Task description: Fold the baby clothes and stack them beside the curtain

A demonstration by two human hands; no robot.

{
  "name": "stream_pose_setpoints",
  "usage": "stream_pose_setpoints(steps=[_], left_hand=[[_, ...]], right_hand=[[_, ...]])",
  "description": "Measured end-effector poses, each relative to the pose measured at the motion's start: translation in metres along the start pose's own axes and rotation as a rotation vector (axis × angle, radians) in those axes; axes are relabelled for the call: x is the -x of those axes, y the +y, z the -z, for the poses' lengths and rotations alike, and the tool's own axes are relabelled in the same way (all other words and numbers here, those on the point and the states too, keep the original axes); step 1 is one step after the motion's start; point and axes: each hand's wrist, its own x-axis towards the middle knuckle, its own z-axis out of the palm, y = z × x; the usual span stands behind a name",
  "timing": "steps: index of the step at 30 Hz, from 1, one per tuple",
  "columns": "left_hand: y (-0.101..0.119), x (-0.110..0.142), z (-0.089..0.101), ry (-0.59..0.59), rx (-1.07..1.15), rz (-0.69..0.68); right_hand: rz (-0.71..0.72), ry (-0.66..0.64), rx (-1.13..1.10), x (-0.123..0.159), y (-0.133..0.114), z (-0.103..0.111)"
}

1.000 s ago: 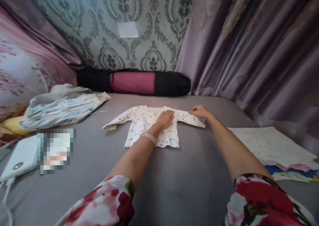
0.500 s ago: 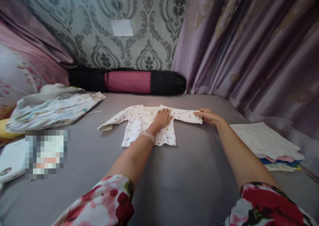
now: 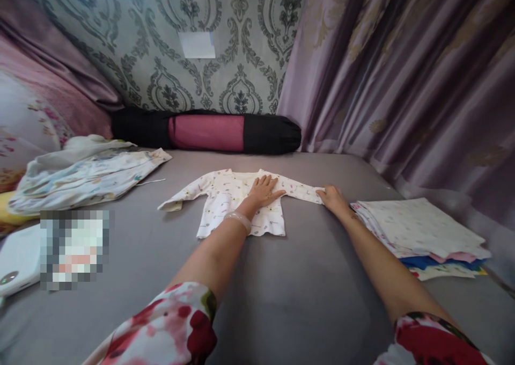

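Note:
A small white printed baby shirt (image 3: 221,201) lies spread on the grey bed sheet (image 3: 281,300), its neckline toward the wall. My left hand (image 3: 263,190) rests flat on the shirt's upper chest, fingers stretched out, a clear bangle on the wrist. At the end of the right-side sleeve, my right hand (image 3: 332,197) pinches the cuff between thumb and fingers. The sleeve runs straight out and slants slightly down. The other sleeve lies loose at the left, bent toward me.
To the right sits a stack of folded clothes (image 3: 426,225). Rumpled white printed clothes (image 3: 92,174) lie at the left, near a white device (image 3: 20,260) and a blurred-out item (image 3: 78,249). A black and pink bolster-shaped bag (image 3: 207,132) lies along the wall, beside purple curtains (image 3: 382,70).
My right hand has shifted down and turned, now gripping the cuff from above. The sleeve has swung slightly lower and looks narrower. My left hand stays on the chest, its thumb spread wider.

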Motion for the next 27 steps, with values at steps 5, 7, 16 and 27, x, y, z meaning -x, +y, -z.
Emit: stream_pose_setpoints(steps=[5, 7, 16, 27], left_hand=[[0.002, -0.004, 0.001, -0.029, 0.003, 0.007], [0.007, -0.004, 0.003, -0.048, 0.010, 0.035], [0.020, 0.051, 0.024, -0.059, -0.058, 0.183], [-0.026, 0.151, 0.048, -0.038, -0.171, 0.300]], right_hand=[[-0.029, 0.085, 0.211, 0.015, -0.022, 0.004], [0.076, 0.165, 0.243, 0.014, -0.041, 0.006], [0.406, -0.041, -0.034, -0.004, -0.146, -0.015], [0.334, -0.099, 0.037, -0.005, -0.153, -0.042]])
